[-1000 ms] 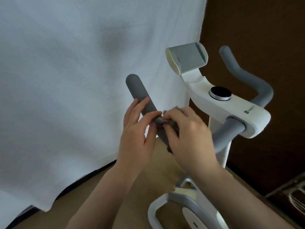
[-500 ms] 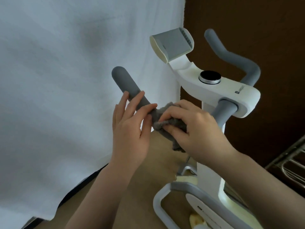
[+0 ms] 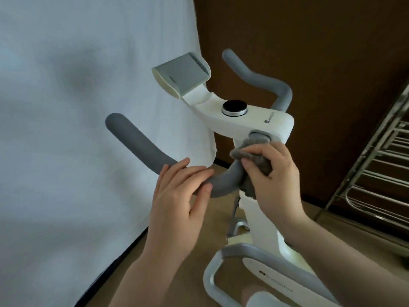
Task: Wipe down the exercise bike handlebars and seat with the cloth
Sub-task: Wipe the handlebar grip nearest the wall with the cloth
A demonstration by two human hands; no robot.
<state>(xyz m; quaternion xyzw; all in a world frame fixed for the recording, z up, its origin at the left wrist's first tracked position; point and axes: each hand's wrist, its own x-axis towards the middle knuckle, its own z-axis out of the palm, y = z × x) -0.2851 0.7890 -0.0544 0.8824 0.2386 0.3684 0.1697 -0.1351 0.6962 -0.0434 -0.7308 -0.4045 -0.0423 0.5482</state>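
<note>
head view, looking down on the front of a white exercise bike.

left handlebar: grey foam, runs from its rounded tip at upper left down to a bend, then up into a socket on the white console. right handlebar: same grey foam, rises behind the console, nothing touching it.

left hand: lies over the bend of the left handlebar, fingers nearly straight and laid across the top of the foam, thumb underneath touching the bar. a loose steadying hold, not a tight clench.

right hand: fingers curled, grasping the cloth and pressing it round the inner stretch of the left handlebar, just below the socket.

cloth: grey, fuzzy, bunched. part of it bulges above the knuckles against the socket, a corner hangs below the bar beside the white post. it is touching the handlebar and wrapped at least partly round it; how far round, cannot tell.

console: black round knob with silver rim on top; small logo near its right edge, not legible. a grey tilted holder sticks up ahead of it.

seat: not in view.

surroundings: white sheet hanging at left, dark brown wall behind, tan floor, metal wire rack at right edge. grey-and-white lower frame of the bike at bottom.
</note>
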